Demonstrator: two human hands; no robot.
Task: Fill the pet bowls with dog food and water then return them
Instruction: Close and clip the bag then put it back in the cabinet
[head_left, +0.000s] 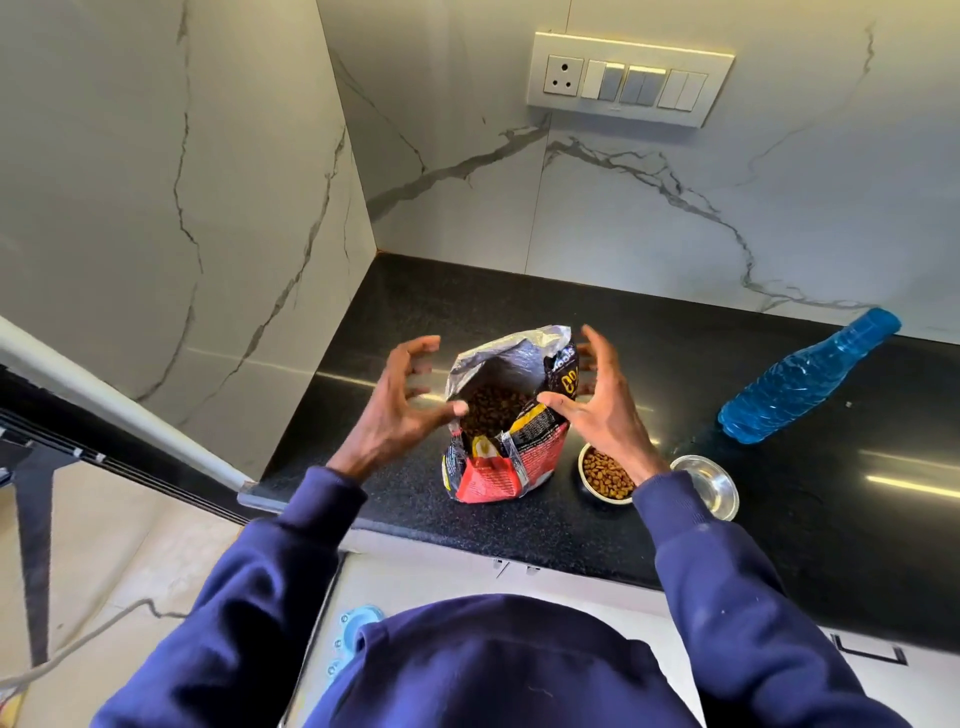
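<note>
1. Black counter (779, 519) carries the open dog food bag (493, 467), upright, kibble visible inside.
2. Left hand (400, 410): fingers spread, thumb tip at the bag's left rim, nothing grasped.
3. Right hand (592, 410): fingers spread just beside the bag's right edge.
4. Kibble-filled bowl (605, 475) sits beside the bag, under the right wrist; second steel bowl (711, 486) adjoins.

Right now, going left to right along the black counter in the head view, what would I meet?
dog food bag → bowl of kibble → second steel bowl → blue water bottle
</note>
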